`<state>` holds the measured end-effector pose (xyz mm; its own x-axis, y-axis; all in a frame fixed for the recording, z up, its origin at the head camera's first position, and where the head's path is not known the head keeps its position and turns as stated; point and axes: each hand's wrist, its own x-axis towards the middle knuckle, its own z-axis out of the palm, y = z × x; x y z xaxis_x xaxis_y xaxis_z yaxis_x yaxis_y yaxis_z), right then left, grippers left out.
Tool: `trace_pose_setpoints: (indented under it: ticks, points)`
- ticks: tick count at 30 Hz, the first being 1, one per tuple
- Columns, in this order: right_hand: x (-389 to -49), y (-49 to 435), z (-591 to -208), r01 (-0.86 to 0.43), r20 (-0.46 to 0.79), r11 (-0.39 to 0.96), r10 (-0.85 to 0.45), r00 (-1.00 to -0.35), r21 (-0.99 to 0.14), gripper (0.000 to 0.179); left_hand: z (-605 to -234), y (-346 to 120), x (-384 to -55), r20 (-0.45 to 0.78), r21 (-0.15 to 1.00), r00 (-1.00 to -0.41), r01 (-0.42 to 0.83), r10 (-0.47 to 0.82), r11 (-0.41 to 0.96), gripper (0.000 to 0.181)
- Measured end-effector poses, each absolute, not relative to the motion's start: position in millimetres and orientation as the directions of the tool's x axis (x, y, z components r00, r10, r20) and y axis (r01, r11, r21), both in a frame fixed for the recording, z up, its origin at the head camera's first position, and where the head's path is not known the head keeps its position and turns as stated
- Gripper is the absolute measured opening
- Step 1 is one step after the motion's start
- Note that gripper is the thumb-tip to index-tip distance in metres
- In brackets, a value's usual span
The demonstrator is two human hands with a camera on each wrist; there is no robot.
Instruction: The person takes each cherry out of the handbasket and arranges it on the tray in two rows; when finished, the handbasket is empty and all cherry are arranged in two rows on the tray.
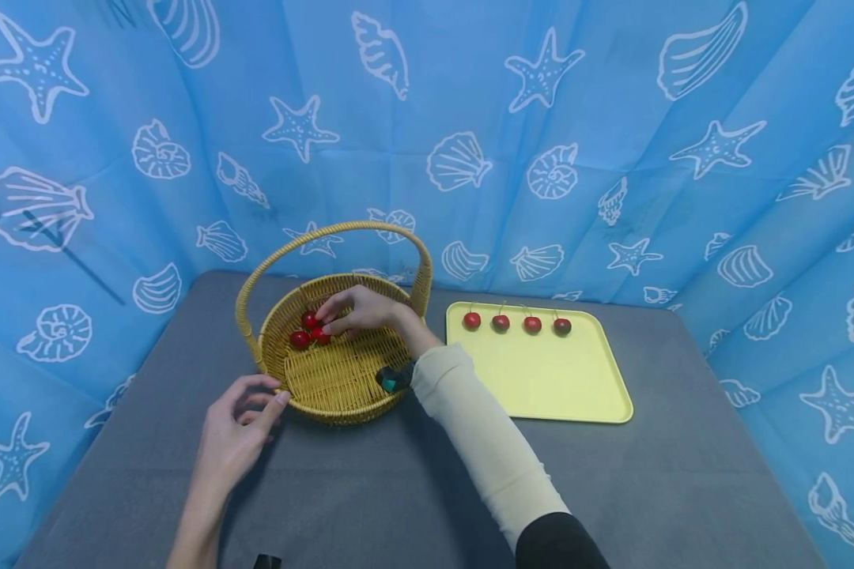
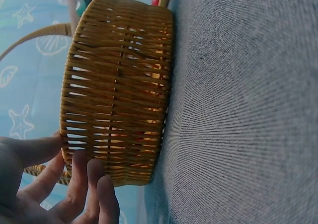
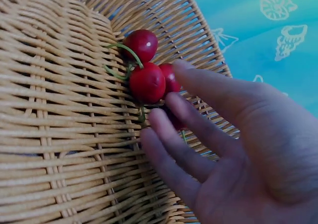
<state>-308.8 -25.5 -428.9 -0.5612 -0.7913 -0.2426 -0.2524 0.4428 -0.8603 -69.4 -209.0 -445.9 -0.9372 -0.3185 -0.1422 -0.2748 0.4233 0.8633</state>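
A wicker basket (image 1: pixel 341 407) with a tall arched handle (image 1: pixel 330 229) stands on the table, several red cherries (image 1: pixel 300 340) grouped at its inner left side. My left hand (image 1: pixel 238 423) holds the front left rim of the basket, thumb on the rim and fingers along the outer weave (image 2: pixel 117 95). Inside the basket, my right hand (image 1: pixel 363 308) reaches into the group. In the right wrist view its thumb and a fingertip close around a cherry (image 3: pixel 171 80), partly hidden behind a nearer cherry (image 3: pixel 147 82) with a green stem.
Right of the basket lies a pale yellow tray (image 1: pixel 562 387), with several stemmed cherries (image 1: pixel 500 322) in a row along its back edge. A grey cloth (image 1: pixel 370 490) covers the table. Behind hangs a blue curtain (image 1: pixel 427 111) with white shells and starfish.
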Motion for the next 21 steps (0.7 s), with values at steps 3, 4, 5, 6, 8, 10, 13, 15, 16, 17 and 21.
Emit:
trace_pose_setpoints:
  ticks: [3,4,5,6,8,10,13,15,16,17,21]
  points:
    - [-308.7,-25.3,-433.3,-0.212,-0.267,0.435,-0.799,-0.539,-0.875,0.035,-445.6,-209.0,-69.2,-0.145,0.866,-0.937,-0.275,-0.317,0.418,0.036]
    - [-308.5,-25.3,-434.4,-0.192,-0.274,0.429,-0.801,-0.532,-0.883,0.036,-445.5,-209.0,-69.1,-0.144,0.867,-0.937,-0.274,-0.317,0.417,0.036]
    - [-308.2,-25.3,-435.4,-0.168,-0.283,0.423,-0.804,-0.523,-0.891,0.036,-445.4,-209.0,-69.1,-0.143,0.867,-0.938,-0.273,-0.317,0.417,0.036]
    - [-308.0,-25.2,-436.1,-0.148,-0.293,0.418,-0.808,-0.512,-0.896,0.037,-445.3,-208.9,-69.2,-0.141,0.869,-0.938,-0.270,-0.315,0.415,0.035]
    - [-308.0,-25.4,-437.5,-0.119,-0.310,0.412,-0.818,-0.484,-0.903,0.040,-445.2,-208.8,-69.3,-0.139,0.869,-0.939,-0.269,-0.316,0.416,0.035]
    - [-308.0,-25.4,-437.5,-0.161,-0.315,0.424,-0.833,-0.455,-0.891,0.041,-444.9,-208.5,-69.4,-0.140,0.868,-0.938,-0.270,-0.316,0.417,0.035]
    - [-308.1,-25.1,-436.3,-0.301,-0.298,0.445,-0.854,-0.427,-0.843,0.040,-445.0,-208.1,-69.5,-0.139,0.866,-0.938,-0.271,-0.318,0.421,0.034]
    - [-307.4,-24.6,-434.9,-0.382,-0.282,0.455,-0.859,-0.428,-0.805,0.038,-445.3,-208.0,-69.7,-0.141,0.863,-0.938,-0.274,-0.318,0.425,0.035]
    - [-307.0,-24.5,-434.3,-0.406,-0.275,0.458,-0.858,-0.434,-0.791,0.037,-445.4,-208.0,-69.6,-0.142,0.862,-0.937,-0.275,-0.318,0.426,0.035]
    - [-306.3,-24.4,-433.4,-0.398,-0.274,0.462,-0.853,-0.443,-0.793,0.036,-445.4,-208.0,-69.7,-0.142,0.861,-0.937,-0.276,-0.319,0.428,0.035]
    - [-304.9,-23.7,-428.5,-0.345,-0.260,0.452,-0.838,-0.480,-0.823,0.033,-445.3,-208.2,-69.8,-0.146,0.860,-0.935,-0.281,-0.323,0.426,0.036]
